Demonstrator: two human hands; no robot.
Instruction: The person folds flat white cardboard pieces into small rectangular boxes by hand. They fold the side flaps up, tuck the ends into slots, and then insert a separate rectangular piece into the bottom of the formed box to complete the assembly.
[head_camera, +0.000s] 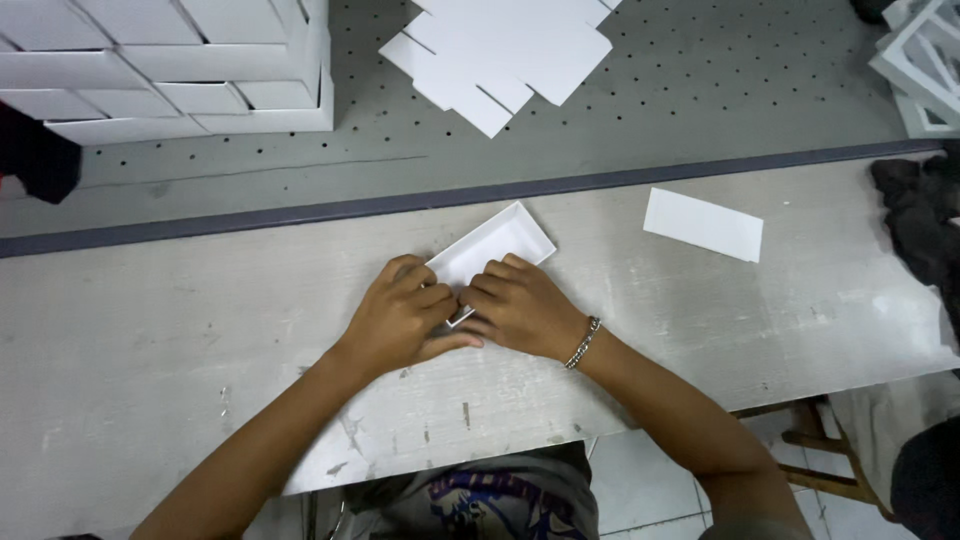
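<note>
I see my left hand (400, 315) and right hand (522, 305) meeting knuckle to knuckle, fingers curled and pinching the near end of a shallow white cardboard tray (490, 250); a chain bracelet (582, 342) sits on the right wrist. The tray lies slantwise on the grey, scuffed counter (180, 340), its far end pointing up and right. A flat white card (703, 224) lies well apart to the right. Beyond, loose white sheets (510, 50) and stacked white boxes (180, 65) rest on the perforated board (700, 90).
</note>
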